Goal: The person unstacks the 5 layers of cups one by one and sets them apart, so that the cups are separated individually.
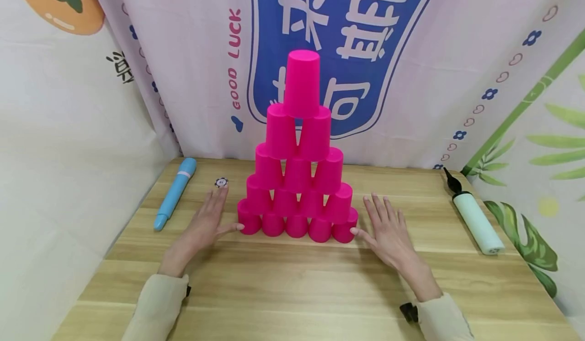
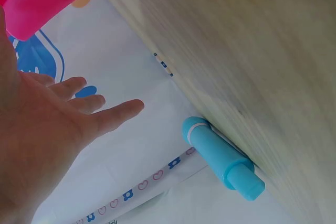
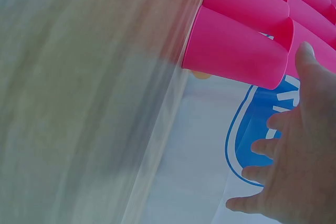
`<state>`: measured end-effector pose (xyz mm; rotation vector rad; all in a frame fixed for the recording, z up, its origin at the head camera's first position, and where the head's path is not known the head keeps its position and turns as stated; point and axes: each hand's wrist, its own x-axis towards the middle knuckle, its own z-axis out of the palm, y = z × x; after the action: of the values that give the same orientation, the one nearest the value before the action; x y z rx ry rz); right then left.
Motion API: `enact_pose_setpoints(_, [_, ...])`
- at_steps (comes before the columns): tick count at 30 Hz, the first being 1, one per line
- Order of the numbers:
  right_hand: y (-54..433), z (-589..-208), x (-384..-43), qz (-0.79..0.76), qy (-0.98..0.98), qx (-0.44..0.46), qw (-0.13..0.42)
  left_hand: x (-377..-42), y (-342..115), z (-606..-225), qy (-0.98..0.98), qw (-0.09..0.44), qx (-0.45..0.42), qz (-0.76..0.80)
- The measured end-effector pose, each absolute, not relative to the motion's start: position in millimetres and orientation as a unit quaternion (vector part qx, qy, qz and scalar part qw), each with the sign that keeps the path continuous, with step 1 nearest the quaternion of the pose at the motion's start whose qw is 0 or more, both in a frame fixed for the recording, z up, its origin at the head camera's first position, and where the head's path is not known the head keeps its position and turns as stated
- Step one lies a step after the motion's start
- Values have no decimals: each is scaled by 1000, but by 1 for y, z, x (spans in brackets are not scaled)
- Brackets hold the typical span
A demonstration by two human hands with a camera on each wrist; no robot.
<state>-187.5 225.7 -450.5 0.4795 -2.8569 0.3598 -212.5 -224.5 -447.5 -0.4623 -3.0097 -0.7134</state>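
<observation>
A pyramid of upside-down pink cups (image 1: 298, 174) stands on the wooden table, narrowing over several rows to a single cup (image 1: 302, 84) on top. My left hand (image 1: 207, 219) is beside its lower left corner, fingers straight and thumb reaching to the end cup (image 1: 249, 219). On the other side, my right hand (image 1: 388, 231) is spread, its thumb at the bottom right cup (image 1: 345, 226). Whether either thumb actually touches, I cannot tell. In the right wrist view, the right thumb (image 3: 307, 59) appears in front of the cups (image 3: 236, 48). Neither hand grips anything.
A blue tube-shaped object (image 1: 175, 193) lies at the table's left, near a small round chip (image 1: 221, 182) by the left fingertips. At the right lies a pale green hand pump (image 1: 477, 221) with a black nozzle. Printed cloth (image 1: 196, 76) hangs behind the table (image 1: 292, 290).
</observation>
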Motion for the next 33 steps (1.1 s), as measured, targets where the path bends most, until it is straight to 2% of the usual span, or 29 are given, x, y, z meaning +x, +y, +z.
enact_pose_setpoints(11, [224,-450,-188,127,-972,163,111,-211,-227,-445,-961,1,-143,-237])
enact_pose_setpoints(21, [227,-430,-182,151,-965,175,121,-218,-223,-441,-909,-40,-184,-371])
enact_pose_setpoints(24, [226,-408,-176,190,-954,186,136,-221,-221,-441,-891,-57,-182,-411])
enact_pose_setpoints(27, [221,-372,-176,246,-925,215,193,-222,-221,-442,-877,-79,-176,-439])
enact_pose_setpoints(30, [205,-320,-182,317,-877,248,261,-220,-220,-445,-871,-95,-166,-453])
enact_pose_setpoints(33, [182,-260,-190,391,-829,276,288,-216,-220,-448,-867,-104,-159,-461])
